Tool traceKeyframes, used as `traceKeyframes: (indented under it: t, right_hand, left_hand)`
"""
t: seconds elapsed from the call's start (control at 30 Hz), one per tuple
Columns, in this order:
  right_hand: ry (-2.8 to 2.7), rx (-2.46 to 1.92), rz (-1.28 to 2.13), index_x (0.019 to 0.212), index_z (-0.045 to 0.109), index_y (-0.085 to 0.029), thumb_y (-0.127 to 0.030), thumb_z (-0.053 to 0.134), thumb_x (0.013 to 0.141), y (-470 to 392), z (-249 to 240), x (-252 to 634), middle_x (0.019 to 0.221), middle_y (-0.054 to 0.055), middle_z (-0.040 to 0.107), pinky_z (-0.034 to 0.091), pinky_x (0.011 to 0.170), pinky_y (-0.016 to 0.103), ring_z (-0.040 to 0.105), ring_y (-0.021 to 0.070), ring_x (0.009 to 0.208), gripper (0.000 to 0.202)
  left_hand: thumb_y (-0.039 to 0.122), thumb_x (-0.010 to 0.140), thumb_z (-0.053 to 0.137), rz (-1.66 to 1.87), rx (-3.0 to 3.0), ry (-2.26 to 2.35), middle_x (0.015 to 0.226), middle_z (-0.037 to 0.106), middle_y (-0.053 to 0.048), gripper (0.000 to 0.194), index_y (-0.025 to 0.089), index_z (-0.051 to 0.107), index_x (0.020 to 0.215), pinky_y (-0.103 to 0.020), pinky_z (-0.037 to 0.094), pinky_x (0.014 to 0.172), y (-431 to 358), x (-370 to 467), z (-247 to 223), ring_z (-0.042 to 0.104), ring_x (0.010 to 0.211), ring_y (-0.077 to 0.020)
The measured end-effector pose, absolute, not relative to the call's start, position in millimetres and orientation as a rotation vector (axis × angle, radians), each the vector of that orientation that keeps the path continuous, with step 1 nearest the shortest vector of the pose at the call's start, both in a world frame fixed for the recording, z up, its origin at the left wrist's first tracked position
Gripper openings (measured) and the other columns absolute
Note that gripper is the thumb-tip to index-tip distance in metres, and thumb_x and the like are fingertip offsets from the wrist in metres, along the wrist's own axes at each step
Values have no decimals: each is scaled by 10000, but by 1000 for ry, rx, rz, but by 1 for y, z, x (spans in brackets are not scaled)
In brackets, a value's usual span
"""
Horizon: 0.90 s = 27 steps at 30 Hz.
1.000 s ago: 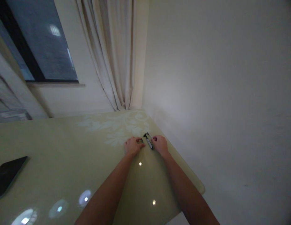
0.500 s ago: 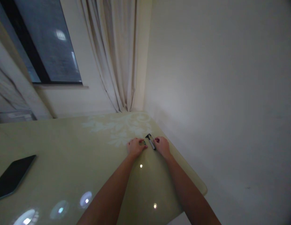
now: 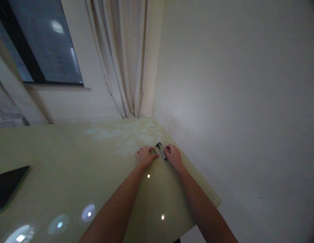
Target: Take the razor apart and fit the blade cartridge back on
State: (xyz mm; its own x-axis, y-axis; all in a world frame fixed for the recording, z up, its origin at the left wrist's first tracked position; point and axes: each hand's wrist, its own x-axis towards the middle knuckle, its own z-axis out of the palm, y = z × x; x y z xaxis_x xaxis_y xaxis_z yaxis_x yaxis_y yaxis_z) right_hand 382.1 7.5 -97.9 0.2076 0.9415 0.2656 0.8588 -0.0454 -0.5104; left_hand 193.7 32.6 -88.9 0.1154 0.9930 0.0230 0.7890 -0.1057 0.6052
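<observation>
On the glossy table [image 3: 103, 192], near its right edge, lies a small black and silver-grey hinged-looking tool [image 3: 162, 153] with a dark crosspiece at its far end. Its exact kind is too small to make out. My right hand [image 3: 173, 157] is closed at its right side, thumb and fingers pinching its thin silver arm. Just left of it, my left hand [image 3: 145, 157] has thumb and forefinger around a tiny dark piece [image 3: 155, 152], whose kind I cannot tell. A narrow gap separates the piece from the tool.
A black flat tablet-like slab [image 3: 10, 185] lies on the left of the table. The wall [image 3: 223, 118] runs close along the right edge. Behind the table hang curtains [image 3: 129, 60] beside a dark window [image 3: 45, 40]. Ceiling lights reflect on the tabletop.
The view has shifted slightly, so the slab and window sit further left and higher. Both hands keep nearly the same place at the tool.
</observation>
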Motion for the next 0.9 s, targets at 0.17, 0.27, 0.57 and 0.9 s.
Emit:
traceKeyframes:
  t: [0.17,0.27,0.57,0.9]
  right_hand:
    - [-1667,-1916,191,1083,745,-175,-248,633,1006,8,-97,382,1103,92,757,465,824,278,689,182,873,155]
    - [-1675,-1912,191,1105,745,-187,-269,641,1008,7,-97,379,1113,86,752,461,814,280,688,188,889,163]
    - [-1699,-1914,203,1135,760,-219,-336,648,1023,7,-97,375,1171,86,725,460,773,279,679,177,842,197]
    - [-1702,-1925,206,1098,791,-205,-331,643,1037,12,-99,372,1173,100,700,462,798,273,696,201,948,204]
  left_hand:
    - [475,838,829,594,1956,1715,1281,799,-71,427,366,824,1250,-501,411,1130,32,192,-88,631,1313,-358]
    - [469,821,827,589,1942,1720,1287,800,-66,440,370,824,1250,-499,411,1135,32,193,-86,637,1311,-355]
    - [472,745,897,597,1877,1754,1245,816,-58,458,373,839,1188,-504,419,1120,35,198,-86,652,1289,-366]
    - [424,814,868,638,1895,1721,1243,814,-47,387,365,829,1194,-476,417,1110,33,192,-91,651,1295,-335]
